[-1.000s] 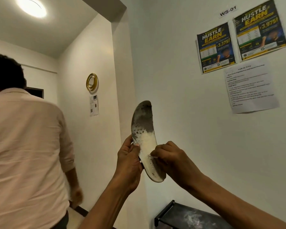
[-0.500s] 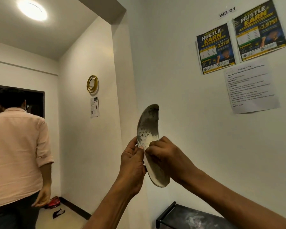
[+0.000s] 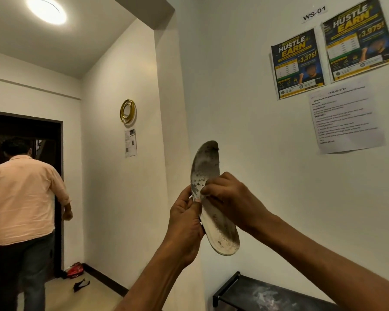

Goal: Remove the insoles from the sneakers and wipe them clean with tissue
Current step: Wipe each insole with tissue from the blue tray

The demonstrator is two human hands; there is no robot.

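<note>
I hold the insole [image 3: 213, 198] up in front of the white wall [image 3: 245, 108], nearly upright, its dark grimy toe end at the top and its paler heel end at the bottom. My left hand [image 3: 185, 223] is closed on its left edge at the middle, thumb on the near face. My right hand [image 3: 227, 196] is curled against the face just above, fingertips [image 3: 208, 191] pressing the speckled part; I cannot tell whether tissue is under them. Both sneakers are out of sight
</note>
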